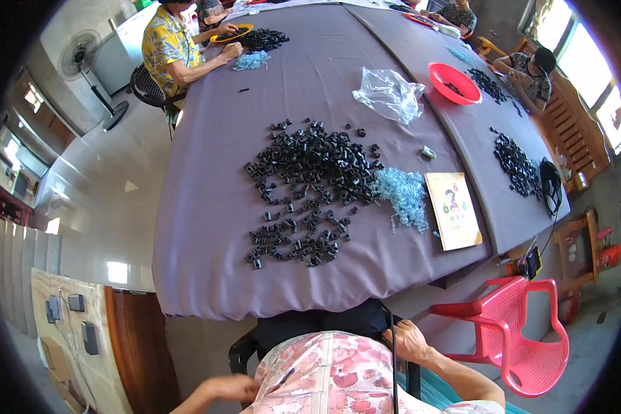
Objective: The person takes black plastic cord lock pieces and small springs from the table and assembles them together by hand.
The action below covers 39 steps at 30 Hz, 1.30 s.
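Our shirt (338, 372) separates left hand (239, 388) from right hand (408, 341), both grips unclear. We seem between steps; black pieces (317, 155) ahead would need a reach.

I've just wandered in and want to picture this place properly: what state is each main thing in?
Black plastic pieces, loose, heaped and scattered
Translucent blue strips, loose, piled
Clear plastic bag, crumpled
Booklet, closed, flat
Red bowl, upright, dark pieces inside
Purple-grey tablecloth, spread, wrinkled
Pink plastic armchair, upright
Pedestal fan, upright; spinning unclear
Left hand, lowered, blurred; hold unclear
Right hand, lowered; hold unclear
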{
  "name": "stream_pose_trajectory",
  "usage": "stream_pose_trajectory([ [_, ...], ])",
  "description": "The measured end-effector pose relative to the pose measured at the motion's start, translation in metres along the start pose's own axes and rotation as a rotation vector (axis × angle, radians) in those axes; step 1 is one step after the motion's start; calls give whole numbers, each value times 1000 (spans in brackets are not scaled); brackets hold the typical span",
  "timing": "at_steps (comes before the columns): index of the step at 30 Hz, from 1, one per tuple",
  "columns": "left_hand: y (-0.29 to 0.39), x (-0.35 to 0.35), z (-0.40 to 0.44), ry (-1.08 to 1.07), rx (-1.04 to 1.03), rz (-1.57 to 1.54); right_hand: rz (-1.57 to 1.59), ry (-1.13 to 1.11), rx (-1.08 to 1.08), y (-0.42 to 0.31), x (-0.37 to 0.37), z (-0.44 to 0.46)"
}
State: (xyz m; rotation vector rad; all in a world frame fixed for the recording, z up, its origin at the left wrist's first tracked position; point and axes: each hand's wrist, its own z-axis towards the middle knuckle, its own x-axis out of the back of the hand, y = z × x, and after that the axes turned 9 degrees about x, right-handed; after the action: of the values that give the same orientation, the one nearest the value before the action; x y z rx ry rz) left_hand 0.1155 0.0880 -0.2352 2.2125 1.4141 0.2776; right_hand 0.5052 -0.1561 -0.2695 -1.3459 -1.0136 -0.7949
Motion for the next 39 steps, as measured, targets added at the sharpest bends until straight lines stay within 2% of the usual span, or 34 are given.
stream_pose_trajectory([
  [2, 38, 32, -25, 426, -184, -101, 6, -3, 0, 0, 0, -1],
  [4, 60, 51, -30, 805, -159, -220, -4, -15, -7, 1, -4, -3],
  [6, 88, 73, -32, 1118, -153, -136, 14, -40, -42, 0, -1, -3],
  [8, 90, 99, -22, 1378, -323, 149, 34, -50, -68, 1, -4, -4],
  [9, 91, 112, -16, 1417, -370, 96, 38, -50, -72, 1, -3, -4],
  [12, 94, 153, -7, 1625, -432, 212, 36, -29, -66, 1, -4, -5],
  [16, 91, 203, -6, 1715, -418, 16, 17, 23, -41, 7, -13, -8],
  [24, 41, 295, 32, 1880, -402, 183, 72, 83, -66, 2, -7, -7],
  [26, 41, 297, 44, 1928, -318, 256, 86, 136, -19, 1, -3, -4],
  [28, 41, 297, 56, 1998, -229, 409, 217, 218, -68, -4, 12, 3],
  [29, 41, 297, 58, 1991, -248, 379, 284, 255, -91, -8, 24, 11],
  [32, 45, 293, 55, 2014, -227, 395, 187, 355, 14, 2, 65, 54],
  [35, 47, 292, 54, 2004, -214, 365, 187, 275, 55, 9, 112, 102],
  [38, 49, 291, 51, 1984, -218, 322, 452, -307, -124, 14, 147, 135],
  [39, 49, 292, 52, 1984, -214, 309, 521, -465, -49, 29, 145, 141],
])
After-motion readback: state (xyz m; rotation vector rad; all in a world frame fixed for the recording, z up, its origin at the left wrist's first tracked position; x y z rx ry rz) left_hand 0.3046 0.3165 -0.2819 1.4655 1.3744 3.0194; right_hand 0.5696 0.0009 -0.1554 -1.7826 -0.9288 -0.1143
